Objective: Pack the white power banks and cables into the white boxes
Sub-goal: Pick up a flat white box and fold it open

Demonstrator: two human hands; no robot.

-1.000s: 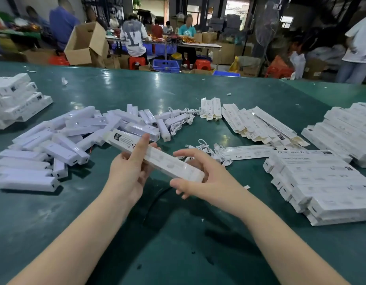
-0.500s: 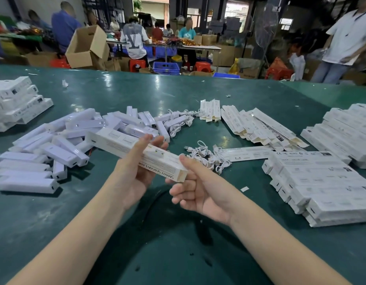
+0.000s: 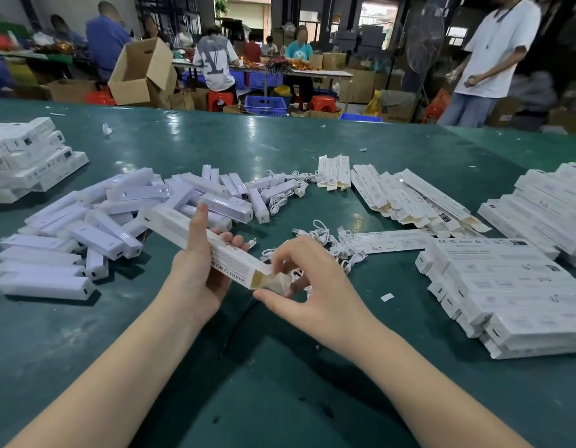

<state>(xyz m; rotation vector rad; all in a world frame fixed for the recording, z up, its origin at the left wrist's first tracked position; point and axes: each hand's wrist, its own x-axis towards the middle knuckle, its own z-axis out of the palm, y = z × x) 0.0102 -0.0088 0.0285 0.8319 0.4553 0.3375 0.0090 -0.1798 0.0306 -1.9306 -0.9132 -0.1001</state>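
My left hand (image 3: 199, 273) grips a long white box (image 3: 170, 225) around its middle, thumb on top, with the box's near end open. At that end my right hand (image 3: 307, 286) pinches the box's end flap (image 3: 278, 281). A heap of loose white power banks (image 3: 95, 236) lies to the left. White cables (image 3: 328, 240) are tangled just beyond my right hand, and more cables (image 3: 286, 195) lie farther back. Flat unfolded boxes (image 3: 409, 198) fan out at the centre right.
Stacks of closed white boxes (image 3: 506, 292) fill the right side, with more stacked boxes (image 3: 551, 205) behind them and another stack (image 3: 28, 156) at the far left. The green table (image 3: 280, 383) spreads below my arms. A person in a white shirt (image 3: 493, 56) stands past the far edge.
The box has turned so its printed side faces me and its near end has come open. My right hand has moved from under that end to pinching the flap.
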